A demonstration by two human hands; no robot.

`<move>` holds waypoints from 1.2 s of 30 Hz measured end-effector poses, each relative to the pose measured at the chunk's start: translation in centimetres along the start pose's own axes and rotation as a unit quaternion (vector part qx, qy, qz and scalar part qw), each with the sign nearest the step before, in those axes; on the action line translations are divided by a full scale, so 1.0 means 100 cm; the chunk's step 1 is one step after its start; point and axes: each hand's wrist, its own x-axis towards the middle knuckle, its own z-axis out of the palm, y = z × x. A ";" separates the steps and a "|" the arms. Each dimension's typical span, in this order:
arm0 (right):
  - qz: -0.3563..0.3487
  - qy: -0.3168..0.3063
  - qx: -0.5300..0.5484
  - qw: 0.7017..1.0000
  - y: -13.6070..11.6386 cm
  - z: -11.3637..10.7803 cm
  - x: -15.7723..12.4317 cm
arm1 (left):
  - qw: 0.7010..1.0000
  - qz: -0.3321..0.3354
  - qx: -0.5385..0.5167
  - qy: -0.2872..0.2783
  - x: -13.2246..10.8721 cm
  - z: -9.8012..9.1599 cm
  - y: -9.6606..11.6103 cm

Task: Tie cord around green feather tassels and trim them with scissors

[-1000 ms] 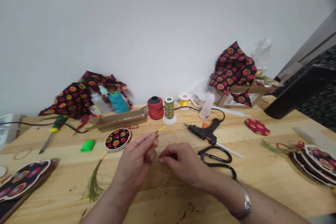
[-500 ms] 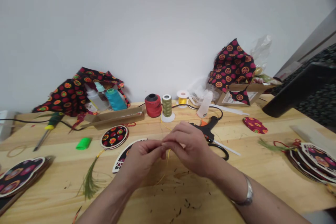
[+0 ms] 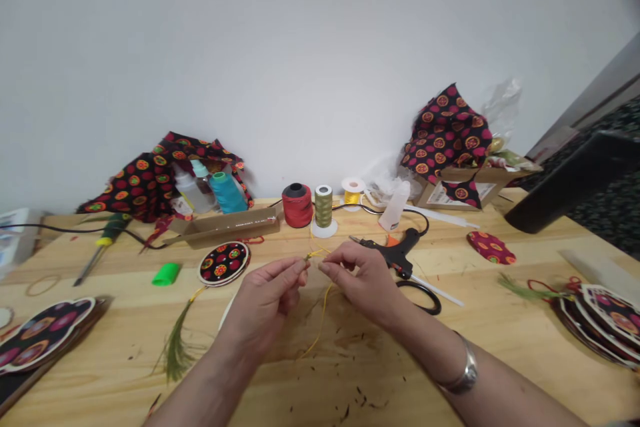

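Note:
Over the middle of the table, my left hand (image 3: 273,287) pinches a knotted end of yellow cord, with a bit of green at its fingertips. My right hand (image 3: 363,280) is closed in a pinch on the same yellow cord (image 3: 324,313), whose loose tail hangs down toward the wood. A small gap separates the two sets of fingertips. Beneath my left hand a pale-rimmed piece is mostly hidden. Left of it lies a round patterned fabric piece (image 3: 224,263) with a green tassel (image 3: 179,347).
Behind my hands stand red thread (image 3: 297,205), green thread (image 3: 323,207) and a yellow spool (image 3: 352,196). A black glue gun (image 3: 400,252) and a black scissor handle (image 3: 423,297) lie beside my right hand. A screwdriver (image 3: 103,247) and a green object (image 3: 166,274) are left. Stacked patterned pieces (image 3: 600,317) lie right.
My fingertips, earlier pressed together, have moved apart, and the yellow cord between them now shows. My left hand now covers more of the pale-rimmed piece. The view has shifted slightly.

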 end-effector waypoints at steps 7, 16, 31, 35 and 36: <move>-0.223 0.011 -0.223 0.949 -0.005 0.003 -0.012 | 0.997 0.023 0.045 0.061 -0.001 0.002 -0.003; -0.405 -0.059 -0.187 0.893 -0.032 -0.008 -0.020 | 0.999 -0.036 -0.010 0.009 -0.002 0.000 -0.008; -0.282 0.062 -0.227 0.930 -0.002 -0.011 -0.004 | 0.995 -0.061 -0.075 -0.033 0.000 0.000 0.001; -0.294 0.035 -0.216 0.930 -0.007 -0.010 -0.007 | 0.995 -0.065 -0.064 -0.041 -0.002 0.001 -0.001; -0.293 0.035 -0.207 0.933 -0.008 -0.010 -0.007 | 0.995 -0.066 -0.060 -0.043 -0.003 0.001 -0.002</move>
